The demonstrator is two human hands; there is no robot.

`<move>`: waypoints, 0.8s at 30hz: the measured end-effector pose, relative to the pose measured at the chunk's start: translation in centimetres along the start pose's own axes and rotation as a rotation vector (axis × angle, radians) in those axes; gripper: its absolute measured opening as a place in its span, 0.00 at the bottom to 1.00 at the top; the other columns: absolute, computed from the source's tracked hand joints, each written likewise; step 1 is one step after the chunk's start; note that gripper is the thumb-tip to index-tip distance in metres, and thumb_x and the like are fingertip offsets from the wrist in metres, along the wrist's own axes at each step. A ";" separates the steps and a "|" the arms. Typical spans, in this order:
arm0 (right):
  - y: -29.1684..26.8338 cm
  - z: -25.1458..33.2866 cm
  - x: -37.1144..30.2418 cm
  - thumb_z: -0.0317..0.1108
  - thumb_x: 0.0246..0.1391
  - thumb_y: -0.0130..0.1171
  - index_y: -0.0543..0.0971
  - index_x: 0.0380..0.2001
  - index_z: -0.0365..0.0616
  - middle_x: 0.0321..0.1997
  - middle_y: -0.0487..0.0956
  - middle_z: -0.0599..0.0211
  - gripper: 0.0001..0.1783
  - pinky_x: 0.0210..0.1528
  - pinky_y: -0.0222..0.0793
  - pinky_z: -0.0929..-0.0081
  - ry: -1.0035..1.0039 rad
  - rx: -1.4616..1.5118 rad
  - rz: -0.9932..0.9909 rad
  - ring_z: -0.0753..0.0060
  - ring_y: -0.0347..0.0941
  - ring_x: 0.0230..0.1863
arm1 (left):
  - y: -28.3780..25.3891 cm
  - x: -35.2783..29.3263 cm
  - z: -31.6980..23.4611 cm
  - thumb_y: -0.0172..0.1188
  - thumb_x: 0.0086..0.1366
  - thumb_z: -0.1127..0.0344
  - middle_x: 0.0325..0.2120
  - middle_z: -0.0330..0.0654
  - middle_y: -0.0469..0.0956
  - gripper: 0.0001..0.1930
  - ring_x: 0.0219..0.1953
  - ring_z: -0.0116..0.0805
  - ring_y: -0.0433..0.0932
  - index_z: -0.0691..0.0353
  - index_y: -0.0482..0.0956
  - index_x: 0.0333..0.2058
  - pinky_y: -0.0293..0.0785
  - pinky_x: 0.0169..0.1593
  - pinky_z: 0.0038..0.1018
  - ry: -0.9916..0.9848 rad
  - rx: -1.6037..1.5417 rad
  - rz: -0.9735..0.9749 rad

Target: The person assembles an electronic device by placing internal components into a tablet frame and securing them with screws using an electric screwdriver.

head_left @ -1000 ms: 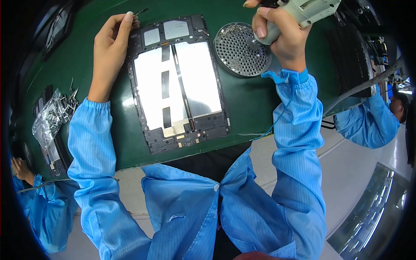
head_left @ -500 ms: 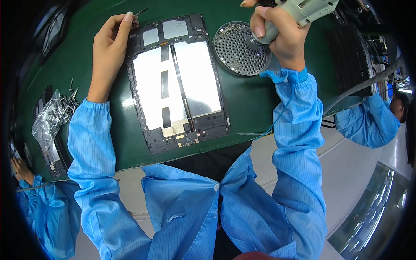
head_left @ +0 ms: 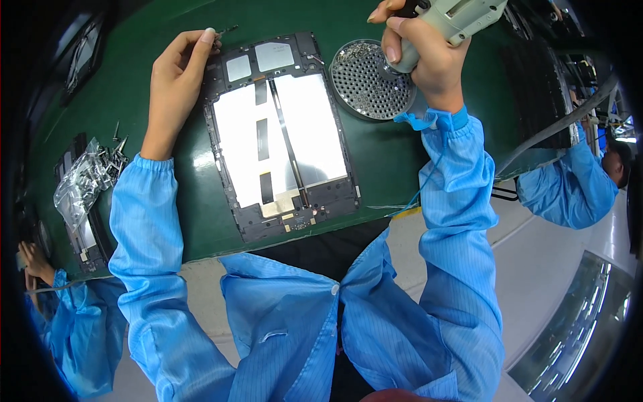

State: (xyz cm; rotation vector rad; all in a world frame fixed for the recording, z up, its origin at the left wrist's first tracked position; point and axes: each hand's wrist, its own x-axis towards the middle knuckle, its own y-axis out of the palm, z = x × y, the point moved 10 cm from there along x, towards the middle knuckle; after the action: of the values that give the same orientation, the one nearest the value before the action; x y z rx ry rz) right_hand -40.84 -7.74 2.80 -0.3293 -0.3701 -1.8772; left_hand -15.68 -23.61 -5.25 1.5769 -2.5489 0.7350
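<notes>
An opened tablet (head_left: 315, 127), with bright silver panels and a black frame, lies on the green work mat. At its upper left corner my left hand (head_left: 175, 84) is closed in a pinch on a small dark slender part (head_left: 228, 30), whose kind is too small to make out. My right hand (head_left: 432, 67) grips a pale grey-green electric screwdriver (head_left: 469, 17), partly cut off by the picture's top edge. The driver's lower end is over a round perforated screw tray (head_left: 365, 84) right of the tablet. Its bit is hidden.
At the left, a clear plastic bag (head_left: 79, 187) of small metal parts lies on another tablet panel (head_left: 84, 231). Stacked black panels (head_left: 536, 94) and a grey cable (head_left: 556, 130) are at the right. Co-workers' blue sleeves (head_left: 569, 187) show at both sides.
The whole bench view, tablet and tray included, has shifted slightly. Both hands keep their grips, and the driver remains over the screw tray.
</notes>
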 end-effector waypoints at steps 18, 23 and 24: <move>13.8 3.2 6.2 0.21 0.49 0.53 0.76 0.40 0.30 0.33 0.82 0.55 0.13 0.18 0.69 0.76 -0.049 0.039 0.091 0.74 0.71 0.16 | -3.1 -1.5 0.3 0.63 0.68 0.62 0.33 0.43 0.84 0.13 0.36 0.29 0.81 0.66 0.84 0.44 0.77 0.42 0.26 0.005 -0.023 0.081; 18.8 1.3 7.0 0.21 0.49 0.51 0.77 0.41 0.30 0.33 0.82 0.55 0.14 0.19 0.68 0.77 -0.059 0.147 0.160 0.73 0.72 0.17 | -3.0 -1.1 0.3 0.63 0.67 0.61 0.33 0.45 0.83 0.13 0.33 0.35 0.80 0.64 0.86 0.41 0.76 0.40 0.29 0.049 0.065 0.090; 19.1 0.9 7.0 0.21 0.49 0.51 0.77 0.41 0.30 0.33 0.82 0.55 0.14 0.19 0.68 0.77 -0.054 0.148 0.170 0.73 0.72 0.17 | -3.0 -1.1 0.1 0.63 0.66 0.60 0.32 0.45 0.82 0.13 0.32 0.36 0.80 0.63 0.86 0.41 0.75 0.39 0.30 0.067 0.119 0.089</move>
State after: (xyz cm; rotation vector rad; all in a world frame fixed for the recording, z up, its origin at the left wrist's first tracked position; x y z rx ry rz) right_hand -24.99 -19.33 8.25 -0.3022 -0.4995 -1.6677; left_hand -12.61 -23.88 -4.60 1.4500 -2.5856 0.9482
